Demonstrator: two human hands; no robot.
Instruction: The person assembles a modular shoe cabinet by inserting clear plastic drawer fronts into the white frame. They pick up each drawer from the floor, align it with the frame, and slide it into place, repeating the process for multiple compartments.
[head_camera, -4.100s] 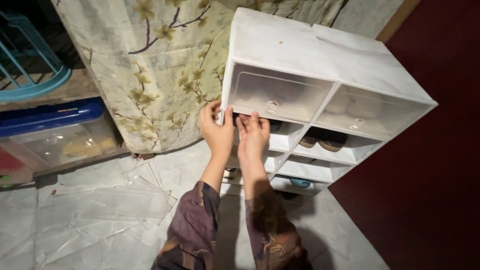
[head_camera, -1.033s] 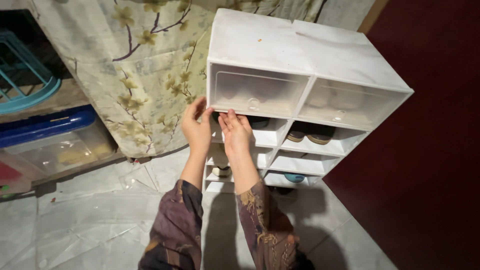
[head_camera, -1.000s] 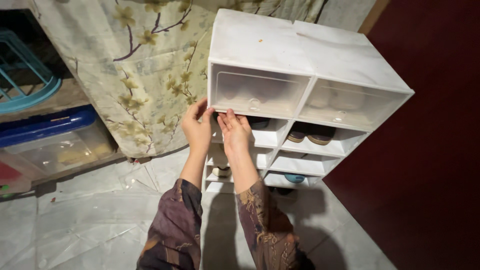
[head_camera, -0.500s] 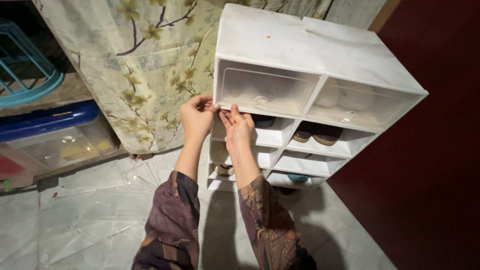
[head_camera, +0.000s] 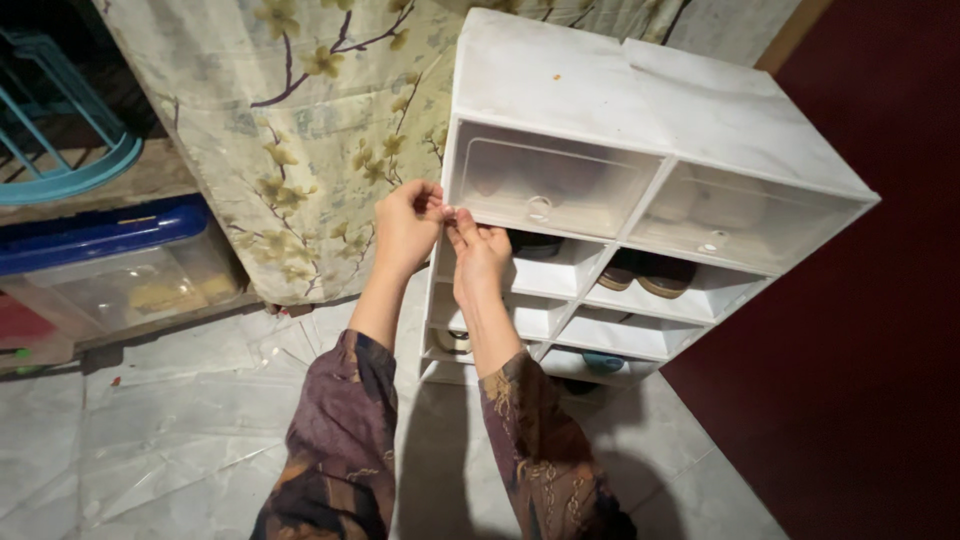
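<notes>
A white shoe cabinet (head_camera: 600, 90) with open cubbies stands against a dark red wall. Its top row has two clear plastic doors, left (head_camera: 545, 185) and right (head_camera: 740, 215), both closed. My left hand (head_camera: 405, 225) and my right hand (head_camera: 478, 255) meet at the lower left corner of the left clear door. The left hand's fingers are curled and pinched on that corner at the cabinet's front edge. The right hand's thumb and fingertips press up on the same spot. Whether a small part sits between the fingertips is hidden. Both arms wear dark patterned sleeves.
Shoes (head_camera: 650, 275) sit in the lower cubbies. A floral curtain (head_camera: 300, 130) hangs left of the cabinet. A clear storage bin with a blue lid (head_camera: 100, 265) and a teal wire rack (head_camera: 60, 150) are at far left. The floor is pale marble tile (head_camera: 180, 420).
Both hands have risen from the second-row cubby opening to the top-left door's lower left corner, and the fingertips have drawn together there. The view has shifted slightly.
</notes>
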